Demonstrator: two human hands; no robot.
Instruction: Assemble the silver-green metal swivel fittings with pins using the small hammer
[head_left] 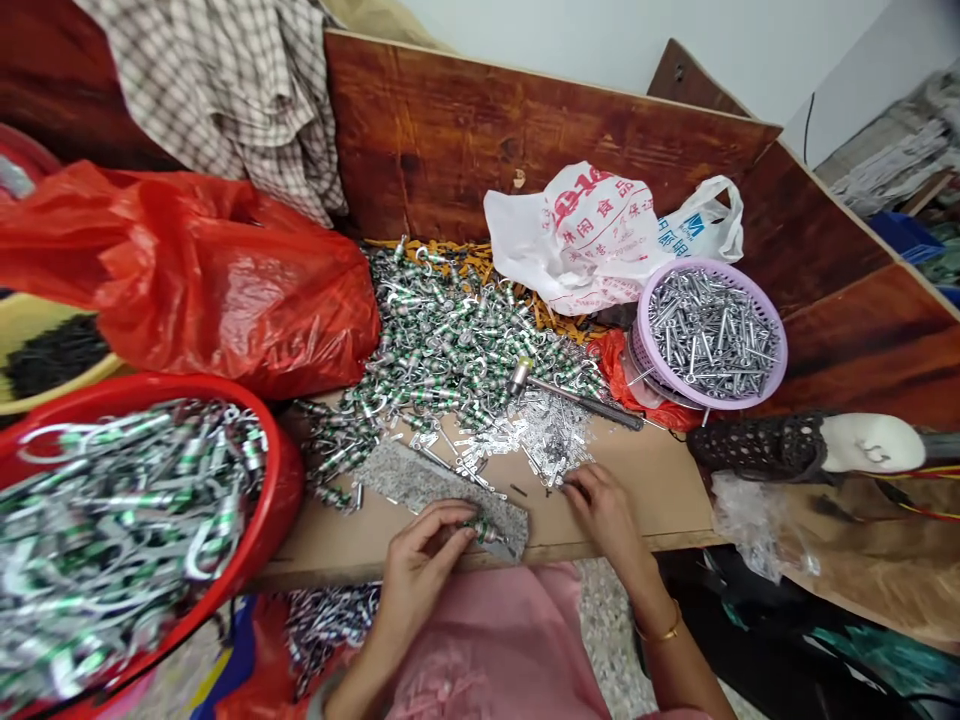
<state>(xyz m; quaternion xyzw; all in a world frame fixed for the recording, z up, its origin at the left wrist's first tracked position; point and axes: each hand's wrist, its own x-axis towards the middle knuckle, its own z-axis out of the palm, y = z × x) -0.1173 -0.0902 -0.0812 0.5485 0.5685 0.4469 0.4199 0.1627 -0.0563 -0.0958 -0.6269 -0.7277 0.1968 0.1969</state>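
From your head view, your left hand (420,568) is closed around a small green-banded metal fitting (480,532), pinching it between thumb and fingertips just above a rough slab of speckled granite (442,500) that lies on the bench (645,490). Your right hand (604,515) rests at the slab's far side with its fingertips (568,484) drawn together on the bench; you can't tell from this view whether they hold anything. A gold bangle (666,628) circles your right wrist.

Just past your right fingertips lies a heap of small silver clips (544,440), and beyond the slab spreads a large pile of green-banded fittings (442,340). A metal-headed hammer (577,400) lies across the clips' far edge. To the right, a lilac plastic basket (709,335) holds silver bolts, with a white plastic bag (577,235) behind it. On the left, a red basin (127,530) brims with more green-and-silver fittings, and a red plastic bag (195,280) sits beyond it. A wooden board (525,130) stands along the bench's back edge.
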